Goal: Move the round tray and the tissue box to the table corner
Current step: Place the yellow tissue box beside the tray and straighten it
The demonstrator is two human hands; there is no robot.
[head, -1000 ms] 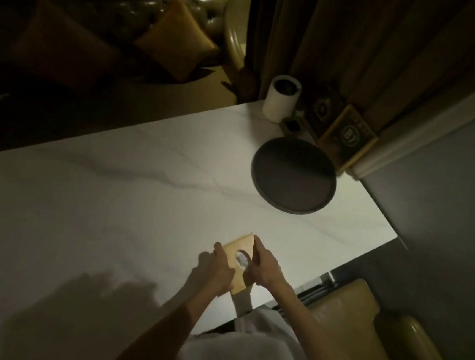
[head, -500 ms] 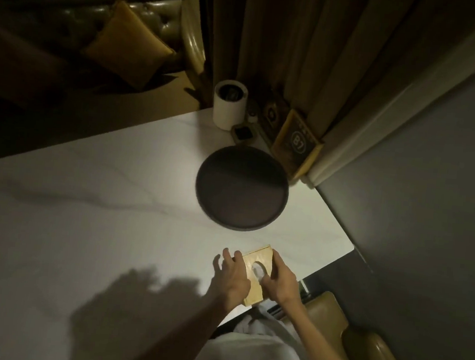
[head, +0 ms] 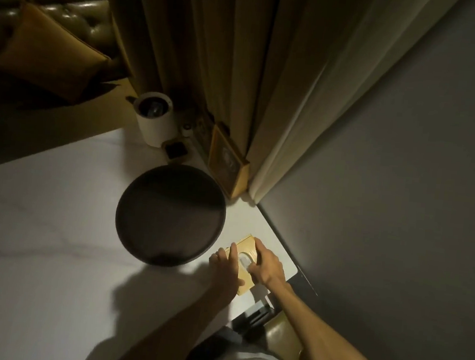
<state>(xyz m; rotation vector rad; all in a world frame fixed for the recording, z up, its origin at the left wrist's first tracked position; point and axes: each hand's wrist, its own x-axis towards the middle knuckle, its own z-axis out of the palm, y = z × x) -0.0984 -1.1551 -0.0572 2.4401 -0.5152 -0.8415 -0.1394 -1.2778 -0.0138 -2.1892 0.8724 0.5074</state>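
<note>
A dark round tray [head: 170, 215] lies on the white marble table [head: 39, 234] near its far right corner. Just right of the tray's near edge sits a small yellow wooden tissue box [head: 246, 248] with an oval opening on top, close to the table's right edge. My left hand [head: 224, 267] grips the box's left side and my right hand [head: 266, 264] grips its right side. Both hands cover much of the box.
A white cylindrical container [head: 153, 122], a small dark square item [head: 175, 150] and a framed yellow sign [head: 226, 161] stand in the far corner against the curtain [head: 212, 62]. A grey wall [head: 387, 193] runs along the right edge. A padded chair [head: 285, 336] sits below the table.
Both hands have carried the tissue box from the table's near edge toward the right corner, ending beside the tray. The view has swung right with them.
</note>
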